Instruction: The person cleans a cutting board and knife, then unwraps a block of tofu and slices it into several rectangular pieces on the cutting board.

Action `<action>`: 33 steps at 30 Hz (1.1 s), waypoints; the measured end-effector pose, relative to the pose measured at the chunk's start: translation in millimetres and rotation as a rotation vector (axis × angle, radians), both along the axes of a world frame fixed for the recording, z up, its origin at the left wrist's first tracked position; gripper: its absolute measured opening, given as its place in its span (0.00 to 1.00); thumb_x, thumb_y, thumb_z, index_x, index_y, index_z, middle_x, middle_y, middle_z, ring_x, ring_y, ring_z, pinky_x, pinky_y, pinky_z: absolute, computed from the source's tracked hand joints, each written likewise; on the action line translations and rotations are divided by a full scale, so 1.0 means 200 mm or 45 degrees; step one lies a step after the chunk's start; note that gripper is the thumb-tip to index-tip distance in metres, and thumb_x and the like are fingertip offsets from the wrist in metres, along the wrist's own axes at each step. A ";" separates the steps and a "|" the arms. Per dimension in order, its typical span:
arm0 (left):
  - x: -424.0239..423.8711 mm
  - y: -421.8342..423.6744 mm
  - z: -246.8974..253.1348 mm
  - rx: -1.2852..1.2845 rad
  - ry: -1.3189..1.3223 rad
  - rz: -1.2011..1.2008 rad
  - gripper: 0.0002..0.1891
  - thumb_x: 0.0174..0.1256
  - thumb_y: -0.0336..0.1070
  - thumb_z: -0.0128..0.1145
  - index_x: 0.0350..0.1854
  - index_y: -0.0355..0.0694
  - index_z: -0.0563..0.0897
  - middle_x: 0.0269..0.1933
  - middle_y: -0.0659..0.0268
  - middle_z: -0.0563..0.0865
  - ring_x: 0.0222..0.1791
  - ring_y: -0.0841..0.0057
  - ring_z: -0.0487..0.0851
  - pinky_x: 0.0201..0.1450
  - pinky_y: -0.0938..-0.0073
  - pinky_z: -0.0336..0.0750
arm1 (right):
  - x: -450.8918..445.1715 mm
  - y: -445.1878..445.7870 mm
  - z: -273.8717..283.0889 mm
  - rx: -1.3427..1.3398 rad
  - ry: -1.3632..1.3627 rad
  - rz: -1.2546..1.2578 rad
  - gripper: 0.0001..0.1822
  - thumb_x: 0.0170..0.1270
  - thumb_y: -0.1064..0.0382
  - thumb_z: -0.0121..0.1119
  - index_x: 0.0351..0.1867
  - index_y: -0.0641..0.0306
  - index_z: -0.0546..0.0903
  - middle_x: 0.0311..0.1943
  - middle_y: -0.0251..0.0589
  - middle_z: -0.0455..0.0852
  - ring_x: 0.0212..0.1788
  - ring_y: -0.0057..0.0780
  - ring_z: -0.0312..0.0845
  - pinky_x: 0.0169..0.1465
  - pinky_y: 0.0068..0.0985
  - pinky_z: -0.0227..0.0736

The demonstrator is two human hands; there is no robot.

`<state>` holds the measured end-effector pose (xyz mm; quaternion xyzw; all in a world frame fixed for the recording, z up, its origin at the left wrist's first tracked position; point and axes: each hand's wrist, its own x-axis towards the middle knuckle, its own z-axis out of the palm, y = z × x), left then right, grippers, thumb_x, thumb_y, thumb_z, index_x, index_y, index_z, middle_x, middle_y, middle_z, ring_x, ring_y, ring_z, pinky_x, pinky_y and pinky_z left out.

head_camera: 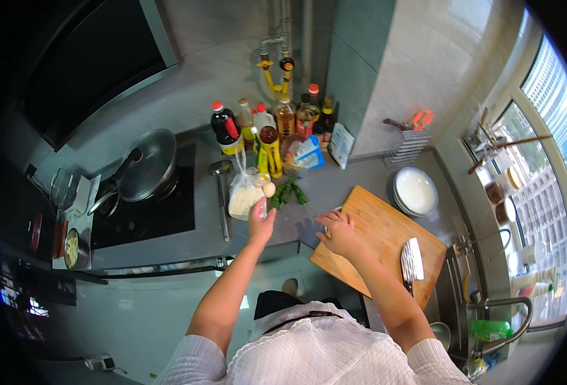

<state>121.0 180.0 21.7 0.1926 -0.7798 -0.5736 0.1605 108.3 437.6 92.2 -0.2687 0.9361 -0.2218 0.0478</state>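
My left hand (261, 222) is at the right side of a clear plastic bag (246, 198) with pale contents; whether it grips the bag's edge I cannot tell. Two eggs (268, 189) lie against the bag, beside green peppers (289, 193). My right hand (337, 232), fingers spread and bent, hovers over the left edge of a wooden cutting board (377, 226), holding nothing that I can see. A cleaver (412, 260) with a dark handle lies on the board's right part.
Sauce and oil bottles (285, 118) stand along the wall. Left are a metal ladle (223, 202) and a lidded frying pan (147, 166) on the black cooktop (182, 211). White plates (415, 191) are stacked behind the board. At right are the sink (449, 298) and its faucet (519, 299).
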 end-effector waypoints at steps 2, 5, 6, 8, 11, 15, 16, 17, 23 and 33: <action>-0.13 -0.18 0.03 -0.165 0.010 0.083 0.28 0.62 0.38 0.67 0.65 0.41 0.76 0.59 0.55 0.80 0.57 0.60 0.80 0.58 0.65 0.76 | -0.08 -0.12 0.00 0.013 -0.006 0.022 0.26 0.59 0.57 0.68 0.61 0.49 0.80 0.62 0.36 0.80 0.69 0.42 0.67 0.71 0.59 0.51; -0.30 -0.42 0.04 -0.500 0.026 0.169 0.29 0.60 0.43 0.67 0.63 0.39 0.77 0.57 0.52 0.81 0.59 0.53 0.78 0.62 0.56 0.72 | -0.16 -0.32 0.02 -0.003 -0.003 0.080 0.25 0.60 0.57 0.68 0.60 0.50 0.80 0.60 0.36 0.81 0.68 0.40 0.69 0.71 0.60 0.51; -0.35 -0.47 0.04 -0.652 0.022 0.201 0.27 0.60 0.44 0.67 0.61 0.41 0.78 0.57 0.54 0.81 0.58 0.53 0.78 0.61 0.56 0.72 | -0.19 -0.38 0.04 -0.012 0.007 0.097 0.24 0.60 0.57 0.68 0.60 0.50 0.80 0.59 0.36 0.81 0.67 0.39 0.70 0.71 0.60 0.52; -0.43 -0.56 0.03 -0.811 -0.094 0.187 0.24 0.60 0.47 0.67 0.57 0.46 0.80 0.56 0.58 0.83 0.57 0.55 0.78 0.60 0.56 0.72 | -0.23 -0.49 0.06 -0.021 -0.005 0.137 0.24 0.60 0.57 0.68 0.59 0.51 0.80 0.59 0.36 0.81 0.67 0.38 0.70 0.71 0.59 0.52; -0.48 -0.59 0.03 -0.831 -0.368 0.047 0.17 0.61 0.47 0.65 0.51 0.50 0.81 0.53 0.63 0.84 0.54 0.57 0.79 0.58 0.56 0.72 | -0.26 -0.57 0.07 -0.085 0.008 0.144 0.23 0.61 0.57 0.67 0.58 0.53 0.81 0.57 0.37 0.83 0.64 0.39 0.73 0.71 0.56 0.53; -0.42 -0.61 0.04 -0.669 -0.313 -0.100 0.11 0.66 0.44 0.61 0.45 0.47 0.81 0.46 0.64 0.86 0.49 0.61 0.81 0.55 0.60 0.72 | -0.32 -0.63 0.06 -0.265 -0.006 0.095 0.19 0.62 0.58 0.66 0.55 0.54 0.82 0.50 0.38 0.85 0.57 0.40 0.78 0.63 0.48 0.62; -0.39 -0.62 0.05 -0.572 -0.241 -0.149 0.10 0.66 0.43 0.61 0.44 0.46 0.81 0.44 0.63 0.87 0.48 0.62 0.82 0.54 0.61 0.73 | -0.34 -0.64 0.06 -0.321 -0.023 0.077 0.18 0.62 0.59 0.66 0.54 0.54 0.83 0.48 0.38 0.86 0.55 0.41 0.79 0.60 0.45 0.65; -0.34 -0.62 0.05 -0.553 -0.200 -0.167 0.09 0.67 0.42 0.60 0.44 0.45 0.81 0.42 0.64 0.86 0.46 0.63 0.82 0.53 0.62 0.73 | -0.36 -0.67 0.05 -0.377 -0.030 0.067 0.17 0.62 0.59 0.66 0.53 0.54 0.84 0.47 0.37 0.86 0.53 0.41 0.80 0.57 0.44 0.66; -0.15 -0.61 0.27 -0.431 -0.033 -0.321 0.07 0.67 0.36 0.60 0.44 0.41 0.80 0.39 0.64 0.86 0.44 0.68 0.82 0.50 0.68 0.74 | -0.46 -0.88 0.00 -0.597 0.105 0.219 0.10 0.58 0.61 0.68 0.42 0.54 0.88 0.40 0.37 0.88 0.48 0.42 0.81 0.49 0.40 0.71; -0.03 -0.65 0.21 -0.465 -0.079 -0.310 0.08 0.68 0.37 0.59 0.46 0.44 0.80 0.39 0.64 0.86 0.44 0.67 0.82 0.52 0.63 0.71 | -0.37 -0.99 -0.20 -0.495 -0.124 0.307 0.20 0.63 0.62 0.64 0.57 0.58 0.80 0.54 0.46 0.84 0.54 0.48 0.81 0.56 0.39 0.76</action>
